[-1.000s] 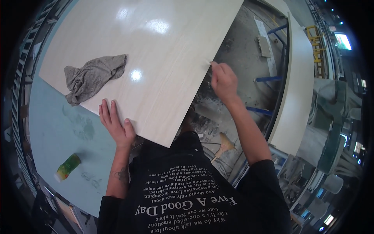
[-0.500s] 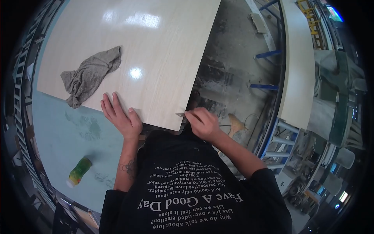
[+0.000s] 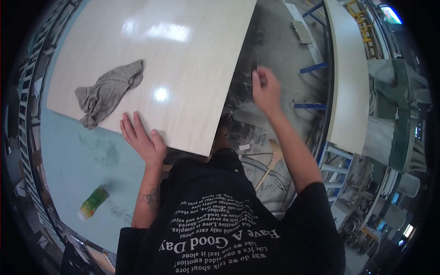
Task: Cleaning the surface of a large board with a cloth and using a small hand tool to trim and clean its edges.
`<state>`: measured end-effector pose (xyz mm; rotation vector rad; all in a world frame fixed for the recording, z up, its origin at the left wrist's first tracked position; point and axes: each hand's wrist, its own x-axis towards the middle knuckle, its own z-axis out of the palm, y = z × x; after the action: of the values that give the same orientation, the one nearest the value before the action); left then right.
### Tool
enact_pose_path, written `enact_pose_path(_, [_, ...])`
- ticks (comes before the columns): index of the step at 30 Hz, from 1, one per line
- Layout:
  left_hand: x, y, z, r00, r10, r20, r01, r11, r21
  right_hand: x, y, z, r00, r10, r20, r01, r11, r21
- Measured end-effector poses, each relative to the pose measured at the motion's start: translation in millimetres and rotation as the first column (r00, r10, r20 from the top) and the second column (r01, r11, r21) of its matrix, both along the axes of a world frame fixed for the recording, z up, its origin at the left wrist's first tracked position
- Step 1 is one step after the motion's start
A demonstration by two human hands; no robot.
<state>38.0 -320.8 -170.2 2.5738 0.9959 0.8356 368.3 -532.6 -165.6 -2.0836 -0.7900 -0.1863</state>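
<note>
My left hand (image 3: pixel 144 142) lies with fingers stretched on the near edge of a pale wood-grain board (image 3: pixel 192 68), its palm at the rim. A crumpled grey cloth (image 3: pixel 110 91) rests on the board just beyond and left of its fingertips. Off the board's right edge, my right hand (image 3: pixel 266 89) is raised over the floor, closed in a pinch. From its fingertips sticks a small thin metal blade (image 3: pixel 257 66); most of it is hidden by the fingers.
Beneath the board is a light green tabletop (image 3: pixel 68 169) with a green bottle (image 3: pixel 94 202) lying on it. A broom (image 3: pixel 272 158) and cables are on the floor at right. Farther right stand blue metal supports (image 3: pixel 309 106) and another pale panel (image 3: pixel 350 78).
My right hand has moved from the board's near right corner up and outward past its right edge, carrying the blade. My left hand stays on the board.
</note>
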Motion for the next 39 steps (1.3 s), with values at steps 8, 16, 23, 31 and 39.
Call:
enact_pose_path(8, [6.0, -2.9, 2.1, 0.999, -0.002, 0.037, 0.003, 1.000, -0.028, 196.7, 93.3, 13.7, 0.990, -0.084, 0.117, 0.102, 0.982, -0.158])
enact_pose_path(16, [5.6, -3.1, 6.3, 0.999, 0.049, 0.013, -0.048, 0.998, -0.034, 204.6, 121.6, 19.4, 0.977, 0.012, 0.211, 0.074, 0.915, -0.395])
enact_pose_path(23, [7.7, -3.3, 6.4, 0.999, 0.045, 0.025, -0.044, 0.998, -0.033, 161.3, 99.3, 15.2, 0.940, 0.114, 0.322, -0.021, 0.960, -0.278])
enact_pose_path(31, [8.7, -4.5, 6.1, 0.999, 0.019, 0.035, -0.018, 0.999, -0.034, 92.8, 73.4, 8.3, 0.942, 0.108, 0.319, -0.080, 0.992, -0.101])
enact_pose_path(39, [5.1, -4.6, 3.2, 1.000, -0.017, 0.022, 0.018, 0.999, -0.034, -10.5, 34.7, -2.7, 0.957, 0.161, 0.240, -0.159, 0.987, -0.026])
